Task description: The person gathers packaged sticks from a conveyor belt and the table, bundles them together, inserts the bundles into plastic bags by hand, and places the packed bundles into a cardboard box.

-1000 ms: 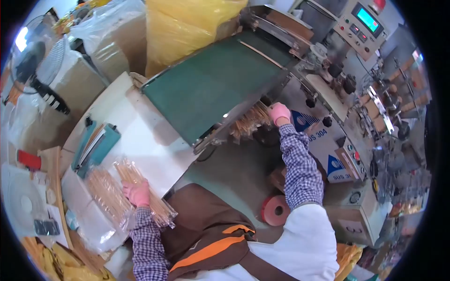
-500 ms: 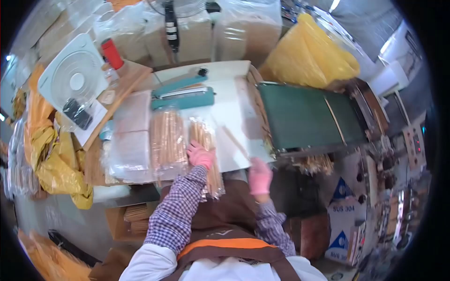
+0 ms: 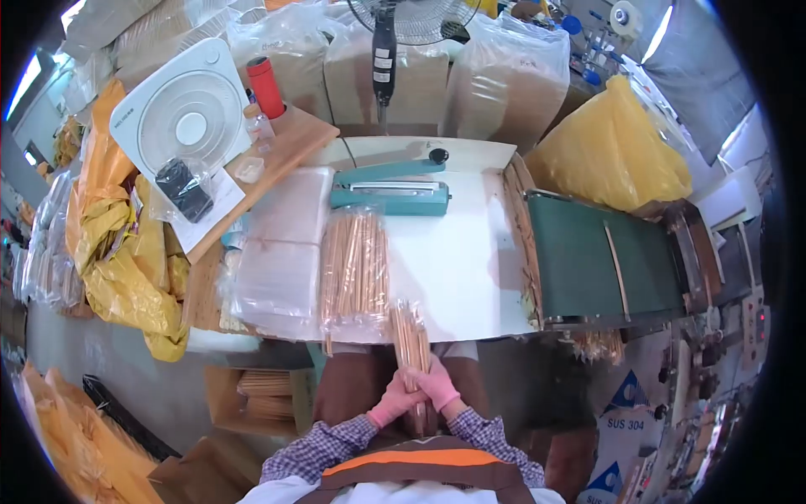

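Note:
A narrow clear bag of thin wooden sticks is held over my lap, its far end by the front edge of the table. My left hand, in a pink glove, wraps around its near part from the left. My right hand, also in pink, closes on the same bag from the right, touching the left. Beyond them lies a wider pile of bagged sticks. A teal heat sealer sits behind that pile, its arm raised. Left of it is a stack of clear plastic bags.
A green conveyor belt with one stick across it stands at the right. At the left, a wooden board carries a white box fan and a red cylinder. A yellow sack bulges behind the belt.
The stick bag has moved off the table toward my body. My right hand, earlier apart at the right by a loose stick, now grips the bag with my left. The view has shifted.

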`<act>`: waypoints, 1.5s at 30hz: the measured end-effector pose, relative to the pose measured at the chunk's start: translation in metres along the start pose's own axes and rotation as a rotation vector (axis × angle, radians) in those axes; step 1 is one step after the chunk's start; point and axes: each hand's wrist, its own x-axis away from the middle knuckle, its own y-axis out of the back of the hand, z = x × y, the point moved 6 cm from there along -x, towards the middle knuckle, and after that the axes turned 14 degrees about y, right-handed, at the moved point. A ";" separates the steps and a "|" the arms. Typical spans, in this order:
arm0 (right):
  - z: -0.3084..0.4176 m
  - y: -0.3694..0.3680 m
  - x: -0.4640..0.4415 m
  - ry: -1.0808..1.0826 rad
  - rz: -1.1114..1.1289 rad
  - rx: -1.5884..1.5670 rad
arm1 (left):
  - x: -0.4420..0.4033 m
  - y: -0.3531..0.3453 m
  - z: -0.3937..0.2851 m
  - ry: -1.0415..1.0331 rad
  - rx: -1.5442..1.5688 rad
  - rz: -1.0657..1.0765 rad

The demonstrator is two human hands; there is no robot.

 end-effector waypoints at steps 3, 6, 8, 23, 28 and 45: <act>0.108 -0.003 -0.038 0.190 -0.016 0.040 | -0.019 0.026 -0.114 0.048 -0.213 0.000; 0.171 -0.005 -0.074 0.355 0.190 0.038 | -0.058 0.046 -0.180 -0.503 -0.299 0.011; 0.197 0.000 -0.090 0.683 0.122 0.117 | -0.084 0.052 -0.196 -0.507 -0.300 0.150; 0.161 -0.043 -0.089 0.189 0.713 -0.048 | 0.010 0.015 -0.101 0.195 0.451 0.487; 0.137 -0.029 -0.083 -0.103 0.609 -0.026 | 0.022 0.109 -0.121 -0.436 -0.550 -0.549; 0.054 -0.033 0.051 0.175 0.434 0.038 | 0.110 0.032 -0.079 -0.527 -0.536 0.059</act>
